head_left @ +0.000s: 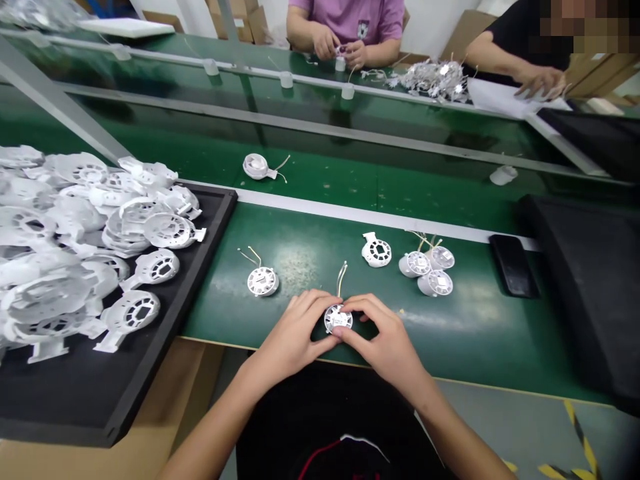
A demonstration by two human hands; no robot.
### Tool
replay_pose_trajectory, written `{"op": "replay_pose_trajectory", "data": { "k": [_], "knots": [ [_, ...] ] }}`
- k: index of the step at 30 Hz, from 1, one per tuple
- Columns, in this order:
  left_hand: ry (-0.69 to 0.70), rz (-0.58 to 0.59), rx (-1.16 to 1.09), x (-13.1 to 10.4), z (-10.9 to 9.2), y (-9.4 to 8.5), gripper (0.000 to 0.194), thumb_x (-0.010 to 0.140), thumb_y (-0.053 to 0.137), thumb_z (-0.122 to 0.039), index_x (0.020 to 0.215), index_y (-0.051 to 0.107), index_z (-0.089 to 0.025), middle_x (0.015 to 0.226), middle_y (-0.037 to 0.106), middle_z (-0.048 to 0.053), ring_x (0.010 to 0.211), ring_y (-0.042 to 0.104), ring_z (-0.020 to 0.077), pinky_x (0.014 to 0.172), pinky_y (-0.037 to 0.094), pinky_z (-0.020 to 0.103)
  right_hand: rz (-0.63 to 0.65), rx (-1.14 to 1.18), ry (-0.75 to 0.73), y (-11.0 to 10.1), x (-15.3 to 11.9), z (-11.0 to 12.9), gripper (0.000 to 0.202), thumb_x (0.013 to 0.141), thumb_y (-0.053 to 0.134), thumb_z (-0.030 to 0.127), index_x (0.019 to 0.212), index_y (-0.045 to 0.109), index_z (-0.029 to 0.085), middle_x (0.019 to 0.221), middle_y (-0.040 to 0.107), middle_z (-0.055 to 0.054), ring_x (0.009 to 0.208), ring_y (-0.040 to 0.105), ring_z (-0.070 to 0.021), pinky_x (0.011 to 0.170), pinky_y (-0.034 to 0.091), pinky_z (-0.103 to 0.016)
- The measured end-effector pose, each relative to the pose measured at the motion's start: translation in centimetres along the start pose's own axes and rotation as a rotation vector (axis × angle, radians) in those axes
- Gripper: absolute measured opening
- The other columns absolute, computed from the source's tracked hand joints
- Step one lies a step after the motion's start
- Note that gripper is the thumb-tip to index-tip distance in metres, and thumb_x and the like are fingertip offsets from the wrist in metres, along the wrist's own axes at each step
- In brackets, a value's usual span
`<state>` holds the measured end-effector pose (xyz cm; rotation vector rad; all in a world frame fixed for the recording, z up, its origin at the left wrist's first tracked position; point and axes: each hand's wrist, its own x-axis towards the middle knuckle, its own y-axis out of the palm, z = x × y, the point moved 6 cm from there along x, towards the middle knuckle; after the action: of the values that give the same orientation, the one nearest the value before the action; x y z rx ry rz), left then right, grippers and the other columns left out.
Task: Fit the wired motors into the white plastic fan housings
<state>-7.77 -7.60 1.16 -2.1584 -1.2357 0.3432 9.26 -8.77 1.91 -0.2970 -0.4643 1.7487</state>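
Between my hands, close to the table's front edge, is a round white fan-like part (339, 320) with two thin wires rising from its back. My left hand (301, 327) curls round its left side, thumb and fingers closed on it. From the right, my right hand (381, 337) pinches the same part, its thumb on the top face. A similar round part (263, 282) with wires lies to the left. A white plastic cover (377, 251) with slotted openings lies beyond my right hand, and several more wired round parts (435, 283) cluster farther right.
A black tray (150, 373) heaped with white plastic covers (65, 233) stands at left. A black phone (513, 265) lies at right beside a dark case (575, 287). Behind the white rail, a wired part (257, 167) sits on the green belt. Two people work across the line.
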Motion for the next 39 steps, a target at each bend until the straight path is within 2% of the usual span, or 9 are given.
{"op": "replay_pose_trajectory", "data": {
  "k": [5,11,14,17,20,23,27,33,39],
  "knots": [
    [-0.009,0.048,0.012,0.4,0.1,0.1,0.044,0.098,0.072,-0.035,0.137,0.052,-0.031,0.132,0.061,0.005,0.121,0.058,0.0257,0.101,0.045,0.043,-0.028,0.027,-0.004,0.5,-0.4,-0.1,0.02,0.096,0.073,0.026,0.115,0.074,0.031,0.126,0.066,-0.004,0.112,0.066,-0.0209,0.096,0.056,-0.037],
    [-0.012,0.049,0.059,0.5,0.0,0.5,0.044,0.098,0.071,-0.04,0.136,0.052,-0.028,0.131,0.063,0.006,0.116,0.058,0.0258,0.096,0.044,0.042,-0.095,-0.131,-0.134,-0.1,-0.3,1.1,0.017,0.104,0.062,0.027,0.108,0.078,0.028,0.116,0.072,-0.004,0.107,0.066,-0.02,0.096,0.055,-0.037],
    [0.009,0.029,0.106,0.4,0.0,0.7,0.044,0.099,0.07,-0.041,0.136,0.052,-0.027,0.131,0.063,0.008,0.115,0.058,0.0271,0.095,0.044,0.043,-0.046,-0.4,-0.188,-2.5,1.8,2.0,0.024,0.106,0.058,0.033,0.124,0.074,0.027,0.123,0.073,-0.006,0.116,0.063,-0.0251,0.101,0.051,-0.043],
    [0.046,-0.012,0.12,0.2,0.0,0.9,0.044,0.099,0.068,-0.041,0.137,0.052,-0.027,0.133,0.063,0.008,0.118,0.058,0.0277,0.1,0.044,0.045,-0.153,-0.83,-0.185,-6.3,5.3,2.1,0.047,0.104,0.06,0.04,0.149,0.058,0.026,0.141,0.067,-0.012,0.133,0.05,-0.0396,0.108,0.038,-0.063],
    [0.045,-0.073,0.095,-0.2,0.1,0.7,0.059,0.095,0.074,-0.043,0.145,0.045,-0.028,0.135,0.061,0.009,0.123,0.056,0.0285,0.104,0.044,0.046,-0.065,-1.004,-0.228,-7.3,8.3,1.1,0.052,0.103,0.061,0.042,0.151,0.057,0.022,0.133,0.07,-0.017,0.131,0.051,-0.0429,0.108,0.035,-0.067],
    [0.019,-0.126,0.081,-0.5,0.2,0.4,0.084,0.088,0.081,-0.04,0.156,0.032,-0.029,0.13,0.062,0.009,0.119,0.056,0.0293,0.103,0.046,0.047,0.064,-0.98,-0.231,-6.3,9.1,-0.3,0.045,0.102,0.061,0.047,0.139,0.068,0.022,0.117,0.072,-0.016,0.114,0.061,-0.0372,0.1,0.045,-0.058],
    [0.013,-0.129,0.164,-0.6,-0.2,0.7,0.079,0.095,0.072,-0.033,0.16,0.027,-0.029,0.126,0.066,0.008,0.115,0.057,0.0289,0.1,0.046,0.047,0.083,-0.79,-0.164,-5.4,7.3,-1.1,0.048,0.102,0.059,0.051,0.143,0.065,0.026,0.12,0.067,-0.013,0.104,0.066,-0.0309,0.09,0.056,-0.05],
    [-0.02,-0.187,0.17,-0.5,0.4,0.9,0.092,0.095,0.071,-0.029,0.167,0.014,-0.026,0.13,0.065,0.009,0.118,0.056,0.0281,0.102,0.046,0.045,-0.055,-0.315,-0.118,-4.8,3.0,1.5,0.063,0.089,0.079,0.052,0.144,0.059,0.03,0.121,0.066,-0.008,0.107,0.068,-0.0269,0.091,0.061,-0.045],
    [0.0,-0.168,0.207,-0.4,0.8,1.2,0.107,0.091,0.072,-0.027,0.169,-0.001,-0.024,0.132,0.064,0.013,0.115,0.056,0.0317,0.099,0.048,0.048,-0.038,-0.299,-0.206,-0.9,0.6,2.6,0.049,0.09,0.079,0.044,0.134,0.063,0.028,0.124,0.064,-0.01,0.114,0.066,-0.0287,0.099,0.058,-0.046]
  ]
}}
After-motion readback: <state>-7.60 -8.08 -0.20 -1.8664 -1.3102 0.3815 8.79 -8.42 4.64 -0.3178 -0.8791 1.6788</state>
